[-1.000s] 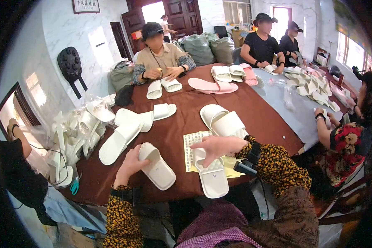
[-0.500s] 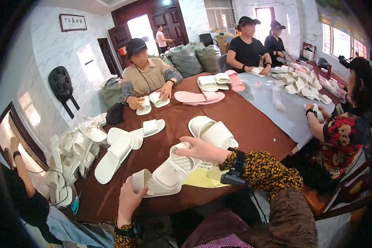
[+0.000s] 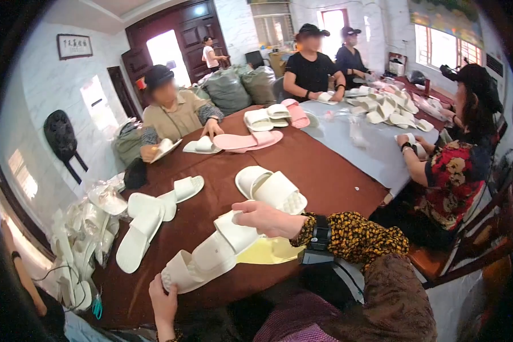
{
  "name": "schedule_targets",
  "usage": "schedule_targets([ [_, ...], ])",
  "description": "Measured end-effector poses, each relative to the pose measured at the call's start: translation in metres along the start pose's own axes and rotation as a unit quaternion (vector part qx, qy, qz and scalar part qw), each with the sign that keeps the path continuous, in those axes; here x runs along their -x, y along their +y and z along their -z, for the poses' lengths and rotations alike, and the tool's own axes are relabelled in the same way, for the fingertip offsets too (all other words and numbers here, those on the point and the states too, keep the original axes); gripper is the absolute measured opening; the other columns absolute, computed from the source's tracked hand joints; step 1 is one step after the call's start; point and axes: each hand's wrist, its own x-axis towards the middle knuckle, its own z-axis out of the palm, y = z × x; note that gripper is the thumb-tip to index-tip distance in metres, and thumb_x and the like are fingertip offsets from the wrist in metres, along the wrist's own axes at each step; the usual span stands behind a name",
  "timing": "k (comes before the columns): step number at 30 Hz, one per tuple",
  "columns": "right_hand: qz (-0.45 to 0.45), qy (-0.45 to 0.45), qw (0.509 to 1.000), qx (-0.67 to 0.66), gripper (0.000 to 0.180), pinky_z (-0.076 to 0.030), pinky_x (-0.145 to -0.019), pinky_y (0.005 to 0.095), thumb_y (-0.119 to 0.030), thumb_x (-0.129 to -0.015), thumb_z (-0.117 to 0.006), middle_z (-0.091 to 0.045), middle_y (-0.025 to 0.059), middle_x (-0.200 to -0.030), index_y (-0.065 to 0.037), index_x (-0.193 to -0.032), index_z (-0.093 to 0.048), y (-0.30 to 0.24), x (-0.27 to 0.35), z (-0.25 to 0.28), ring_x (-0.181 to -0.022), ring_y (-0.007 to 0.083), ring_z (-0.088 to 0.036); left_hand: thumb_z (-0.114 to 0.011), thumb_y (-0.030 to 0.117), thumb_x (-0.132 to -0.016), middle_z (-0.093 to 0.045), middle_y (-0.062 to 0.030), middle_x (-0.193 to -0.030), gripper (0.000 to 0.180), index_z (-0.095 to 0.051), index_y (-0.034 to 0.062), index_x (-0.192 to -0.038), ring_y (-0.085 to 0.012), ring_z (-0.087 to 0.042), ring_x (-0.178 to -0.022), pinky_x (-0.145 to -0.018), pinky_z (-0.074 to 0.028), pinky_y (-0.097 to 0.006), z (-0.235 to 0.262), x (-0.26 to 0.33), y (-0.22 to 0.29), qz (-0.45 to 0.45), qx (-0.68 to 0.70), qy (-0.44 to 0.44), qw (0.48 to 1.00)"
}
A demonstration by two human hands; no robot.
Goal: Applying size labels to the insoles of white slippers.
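Two white slide slippers lie overlapped in front of me, one end to end with the other. My left hand (image 3: 164, 302) is closed on the near-left end of the lower slipper (image 3: 182, 268), thumb on top. At the other end, my right hand (image 3: 268, 219) is wrapped over the upper slipper (image 3: 233, 235), its fingers partly hiding it. Beneath them a yellow sheet (image 3: 271, 251) lies on the brown tabletop. Just beyond my right hand sits another white slipper pair (image 3: 272, 189), one partly on the other.
More white slippers (image 3: 142, 231) lie to the left, beside a heap of bagged slippers (image 3: 91, 228) and teal-handled scissors (image 3: 97, 306). Pink slippers (image 3: 248, 141) are farther off. A co-worker (image 3: 174, 114) sits across; others work at the grey tabletop (image 3: 347, 128) with a slipper pile (image 3: 385, 105).
The two slippers under my hands are spread farther apart along their length. Across the table, the co-worker has lifted one slipper and tilted it. My view has shifted right.
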Motion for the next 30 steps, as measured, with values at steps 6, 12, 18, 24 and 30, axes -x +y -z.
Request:
schedule_targets([
  [6, 0.031, 0.046, 0.998, -0.025, 0.071, -0.04, -0.05, 0.0241, -0.028, -0.088, -0.061, -0.057, 0.0086, -0.116, 0.002, -0.146, -0.032, 0.015, -0.002, -0.002, -0.065, 0.0091, -0.049, -0.062, 0.018, -0.088, -0.06, -0.0196, -0.111, 0.053, -0.047, -0.0074, -0.132, -0.0255, -0.059, -0.096, -0.083, -0.046, -0.036, -0.007, -0.011, -0.013, 0.058, 0.09, 0.003, 0.994],
  [12, 0.08, 0.005, 0.991, -0.103, 0.066, -0.042, -0.096, 0.0323, -0.015, -0.086, -0.057, -0.051, 0.02, -0.135, 0.008, -0.143, -0.033, 0.037, -0.011, -0.026, -0.119, 0.0239, -0.049, -0.054, 0.015, -0.095, -0.062, -0.0125, -0.098, 0.05, -0.042, -0.0147, -0.133, -0.0152, -0.059, -0.084, -0.07, -0.048, -0.028, -0.009, -0.017, 0.001, 0.171, 0.276, 0.041, 0.945],
  [18, 0.075, -0.031, 0.981, -0.174, 0.063, -0.036, -0.102, 0.0319, -0.012, -0.088, -0.059, -0.05, 0.0175, -0.134, 0.01, -0.142, -0.034, 0.051, -0.017, -0.058, -0.122, 0.0224, -0.046, -0.05, 0.018, -0.097, -0.065, -0.0114, -0.095, 0.045, -0.044, -0.0121, -0.131, -0.016, -0.063, -0.071, -0.056, -0.051, -0.027, -0.024, -0.01, 0.016, 0.22, 0.45, 0.017, 0.866],
  [24, 0.089, -0.031, 0.965, -0.245, 0.065, -0.026, -0.111, 0.0331, -0.011, -0.087, -0.059, -0.038, 0.0203, -0.147, 0.012, -0.141, -0.033, 0.05, -0.013, -0.077, -0.136, 0.0256, -0.033, -0.043, 0.02, -0.099, -0.064, -0.013, -0.101, 0.042, -0.043, -0.0064, -0.132, -0.0208, -0.066, -0.073, -0.043, -0.053, -0.033, -0.025, 0.001, 0.037, 0.232, 0.516, 0.009, 0.825],
  [30, 0.137, -0.041, 0.957, -0.252, 0.065, -0.027, -0.111, 0.0327, -0.008, -0.086, -0.057, -0.038, 0.0181, -0.148, 0.009, -0.144, -0.032, 0.037, 0.004, -0.083, -0.136, 0.0232, -0.034, -0.042, 0.019, -0.099, -0.056, -0.0171, -0.118, 0.047, -0.03, 0.0014, -0.141, -0.024, -0.066, -0.082, -0.045, -0.054, -0.035, -0.02, 0.014, 0.078, 0.225, 0.532, 0.082, 0.812],
])
